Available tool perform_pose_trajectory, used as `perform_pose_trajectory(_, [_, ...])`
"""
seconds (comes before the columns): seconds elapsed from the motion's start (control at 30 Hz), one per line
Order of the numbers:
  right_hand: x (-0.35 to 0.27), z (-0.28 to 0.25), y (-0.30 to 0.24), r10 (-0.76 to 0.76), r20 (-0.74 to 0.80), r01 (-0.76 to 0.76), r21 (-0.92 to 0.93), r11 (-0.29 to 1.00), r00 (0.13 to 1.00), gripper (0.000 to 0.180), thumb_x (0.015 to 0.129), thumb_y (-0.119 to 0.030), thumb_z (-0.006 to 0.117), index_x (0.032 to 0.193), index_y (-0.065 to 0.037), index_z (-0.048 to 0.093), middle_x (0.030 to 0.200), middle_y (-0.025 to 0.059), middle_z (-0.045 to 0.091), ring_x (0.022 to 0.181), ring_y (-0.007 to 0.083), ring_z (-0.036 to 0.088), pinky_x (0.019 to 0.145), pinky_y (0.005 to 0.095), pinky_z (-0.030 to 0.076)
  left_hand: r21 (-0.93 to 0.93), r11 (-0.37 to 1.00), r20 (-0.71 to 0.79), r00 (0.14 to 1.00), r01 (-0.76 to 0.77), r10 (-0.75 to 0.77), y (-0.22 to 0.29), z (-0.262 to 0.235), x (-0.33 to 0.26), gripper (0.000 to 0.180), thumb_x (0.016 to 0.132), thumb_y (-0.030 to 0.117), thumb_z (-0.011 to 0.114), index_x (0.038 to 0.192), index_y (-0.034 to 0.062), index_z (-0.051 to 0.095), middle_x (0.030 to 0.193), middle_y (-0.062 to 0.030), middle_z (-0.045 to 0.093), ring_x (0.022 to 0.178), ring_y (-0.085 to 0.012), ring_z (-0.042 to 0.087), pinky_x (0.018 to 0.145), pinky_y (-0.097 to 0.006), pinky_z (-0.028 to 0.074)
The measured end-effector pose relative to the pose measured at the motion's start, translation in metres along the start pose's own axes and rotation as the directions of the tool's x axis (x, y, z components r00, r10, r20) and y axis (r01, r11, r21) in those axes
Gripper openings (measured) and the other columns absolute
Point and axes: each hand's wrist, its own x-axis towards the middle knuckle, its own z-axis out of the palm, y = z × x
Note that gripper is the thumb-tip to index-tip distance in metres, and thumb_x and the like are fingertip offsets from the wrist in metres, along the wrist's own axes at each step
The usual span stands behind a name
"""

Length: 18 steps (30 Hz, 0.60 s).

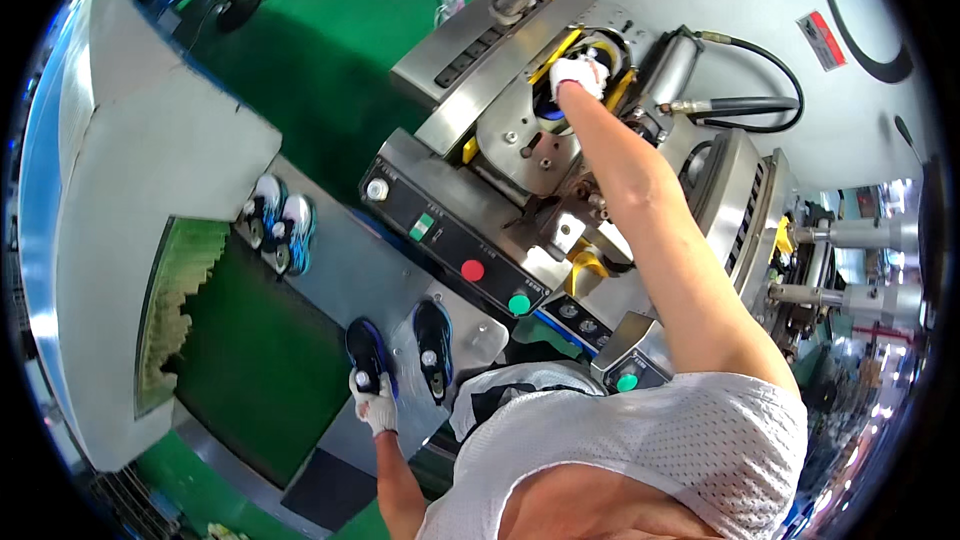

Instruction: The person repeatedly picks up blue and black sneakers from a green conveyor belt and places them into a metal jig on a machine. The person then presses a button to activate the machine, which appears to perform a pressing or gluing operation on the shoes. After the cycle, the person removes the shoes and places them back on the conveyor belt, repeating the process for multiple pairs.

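Observation:
My left hand, in a white glove, is closed on the heel end of a dark shoe that lies on a grey metal shelf. Beside it, to the right, lies another dark shoe with blue edging. My right arm reaches far forward into the steel press machine. There my gloved right hand has its fingers curled over something dark with a blue part; the glove hides most of it. Yellow parts of the machine flank that hand.
A control panel with green and red buttons runs between shelf and press. Further left on the shelf sits a pair of blue, white and black shoes. A large pale machine housing stands left, with a fringed opening. Black hoses loop at the right.

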Motion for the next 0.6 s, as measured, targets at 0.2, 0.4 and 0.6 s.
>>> perform_pose_trajectory(0.2, [0.008, -0.044, 0.007, -0.473, 0.321, 0.571, -0.493, 0.656, 0.82, 0.04, 0.098, -0.027, 0.05, 0.127, -0.007, 0.07, 0.14, 0.012, 0.064, 0.125, 0.0295, 0.063, 0.099, 0.0465, 0.051, 0.049, 0.998, 0.007, 1.0, -0.03, 0.029, -0.012, 0.001, 0.018, 0.079, 0.08, 0.039, 0.082, 0.145, 0.0095, 0.049, 0.125, -0.0163, 0.069, 0.111, -0.0343, 0.069, 0.099, -0.044, 0.05])
perform_pose_trajectory(0.4, [0.007, -0.111, 0.019, -0.545, 0.23, 0.456, 0.344, 0.821, 0.807, 0.079, 0.092, -0.047, 0.069, 0.146, 0.007, 0.046, 0.118, 0.0175, 0.071, 0.1, 0.0235, 0.068, 0.088, 0.037, 0.053, 0.04, 0.993, -0.041, 0.993, -0.11, 0.112, -0.005, 0.002, 0.025, 0.07, 0.079, 0.036, 0.084, 0.137, 0.0113, 0.054, 0.117, -0.0166, 0.071, 0.103, -0.0344, 0.07, 0.09, -0.043, 0.053])
perform_pose_trajectory(0.6, [-0.352, -0.231, 0.127, -0.864, -0.041, 0.815, 0.357, 0.456, 0.501, 0.08, 0.101, -0.039, 0.061, 0.157, 0.006, 0.027, 0.162, 0.0235, 0.034, 0.152, 0.0332, 0.031, 0.124, 0.04, 0.024, -0.169, 0.983, 0.081, 0.993, -0.067, 0.082, -0.001, -0.017, 0.02, 0.066, 0.076, 0.031, 0.086, 0.129, 0.0056, 0.056, 0.111, -0.018, 0.069, 0.103, -0.0365, 0.068, 0.092, -0.044, 0.052])
